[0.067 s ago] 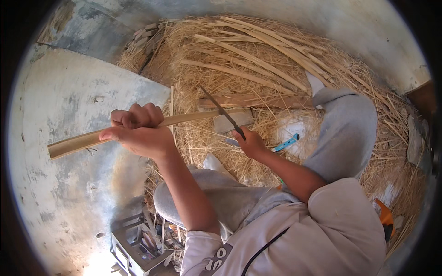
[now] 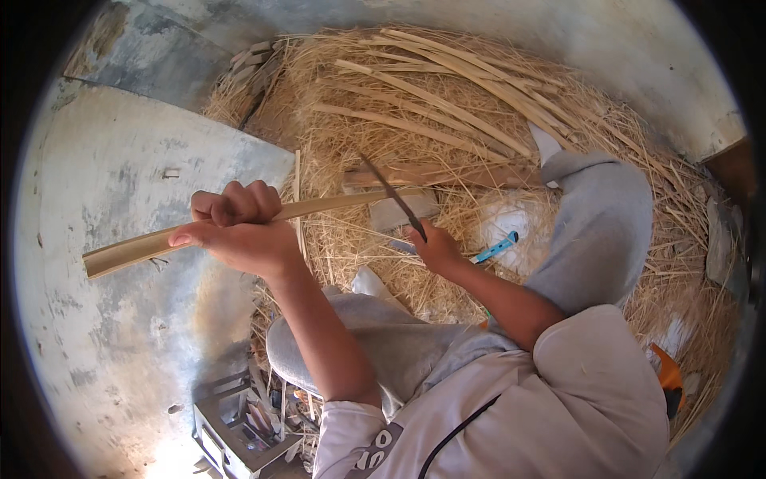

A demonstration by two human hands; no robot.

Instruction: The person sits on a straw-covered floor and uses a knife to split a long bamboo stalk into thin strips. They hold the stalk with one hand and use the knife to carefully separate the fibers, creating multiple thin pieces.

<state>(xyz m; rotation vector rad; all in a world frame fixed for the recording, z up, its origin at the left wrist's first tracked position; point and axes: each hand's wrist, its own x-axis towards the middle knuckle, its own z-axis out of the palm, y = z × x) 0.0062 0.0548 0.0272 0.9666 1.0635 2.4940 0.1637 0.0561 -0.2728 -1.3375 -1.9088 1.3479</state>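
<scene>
Left hand [image 2: 239,227] had its grip closed around a long pale bamboo strip [image 2: 132,250], held level above the grey concrete floor [image 2: 120,160]. Right hand [image 2: 435,247] clasped a dark narrow-bladed knife [image 2: 391,195], blade meeting the strip. Straw-coloured shavings [image 2: 495,144] lay piled beyond.

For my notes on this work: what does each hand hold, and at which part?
Left hand grips the bamboo strip near mid-length. Right hand holds the knife by its handle.

The left hand [image 2: 239,227] covers the middle of the bamboo strip [image 2: 128,251]. The knife [image 2: 392,196] handle is buried in the right hand [image 2: 435,247]. Beside the strip's near end, the small box [image 2: 239,431] holds contents too small to tell.
</scene>
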